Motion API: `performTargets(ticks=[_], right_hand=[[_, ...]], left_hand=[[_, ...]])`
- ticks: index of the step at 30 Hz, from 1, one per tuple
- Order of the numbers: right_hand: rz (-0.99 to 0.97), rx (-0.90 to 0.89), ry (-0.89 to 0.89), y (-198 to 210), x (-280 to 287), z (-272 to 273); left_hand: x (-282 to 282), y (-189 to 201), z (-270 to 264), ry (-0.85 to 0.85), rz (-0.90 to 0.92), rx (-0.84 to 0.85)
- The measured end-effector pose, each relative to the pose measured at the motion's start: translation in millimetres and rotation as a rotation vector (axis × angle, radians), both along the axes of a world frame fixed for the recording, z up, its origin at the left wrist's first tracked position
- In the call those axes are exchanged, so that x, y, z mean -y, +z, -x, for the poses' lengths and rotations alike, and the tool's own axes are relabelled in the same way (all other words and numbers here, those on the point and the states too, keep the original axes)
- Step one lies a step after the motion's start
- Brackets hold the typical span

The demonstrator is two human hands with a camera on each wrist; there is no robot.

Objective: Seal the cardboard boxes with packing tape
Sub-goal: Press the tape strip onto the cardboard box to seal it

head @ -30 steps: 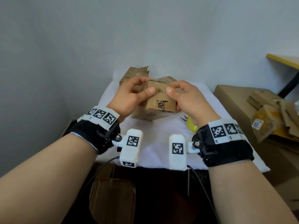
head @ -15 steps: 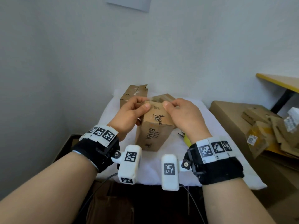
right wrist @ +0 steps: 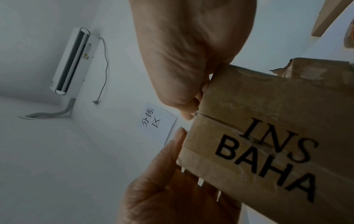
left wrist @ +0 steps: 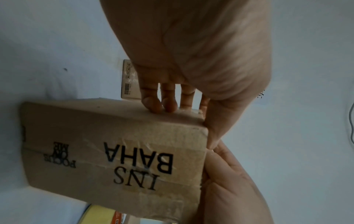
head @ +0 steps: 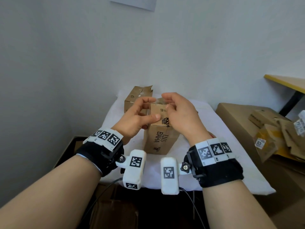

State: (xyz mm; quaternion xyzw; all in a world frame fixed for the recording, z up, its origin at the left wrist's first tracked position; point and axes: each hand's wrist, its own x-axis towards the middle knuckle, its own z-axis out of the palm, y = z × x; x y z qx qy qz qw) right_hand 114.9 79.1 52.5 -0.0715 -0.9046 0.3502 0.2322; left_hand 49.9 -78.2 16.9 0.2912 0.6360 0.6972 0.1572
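A brown cardboard box (head: 159, 139) printed "INS BAHA" stands on end on the white-covered table (head: 227, 129). Old clear tape runs along its printed face (left wrist: 114, 151). My left hand (head: 137, 116) grips its top left corner, thumb on the front and fingers on the side. My right hand (head: 179, 113) curls over the top right, thumb on the front face and fingers over the upper end (right wrist: 268, 136). A yellow tape roll (left wrist: 99, 212) lies beside the box's foot. It is hidden in the head view.
A second box (head: 138, 96) with a torn flap stands behind, near the wall. A large carton (head: 239, 116) piled with flattened cardboard sits to the right, beside a yellow-edged table (head: 287, 83). Another box (head: 113, 214) is under the table.
The box went from tilted in both hands to standing on end on the table. Both hands have shifted up to its top end. The head view tilted upward.
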Motion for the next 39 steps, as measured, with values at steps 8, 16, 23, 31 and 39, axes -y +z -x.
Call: performTargets(ticks=[8, 16, 23, 31, 39], right_hand=[[-0.010, 0.009, 0.053, -8, -2, 5], [-0.039, -0.044, 0.043, -12, -4, 8], [-0.030, -0.052, 0.052, -14, -8, 8], [-0.021, -0.054, 0.068, -15, -8, 8], [0.018, -0.066, 0.069, -17, -9, 8]], left_hand=[[3, -3, 2, 0.014, 0.010, -0.057], [4, -4, 5, 0.059, 0.065, -0.138], [5, -5, 7, 0.102, 0.132, -0.237], [8, -6, 6, 0.138, 0.190, -0.304], [8, -7, 5, 0.165, 0.233, -0.362]])
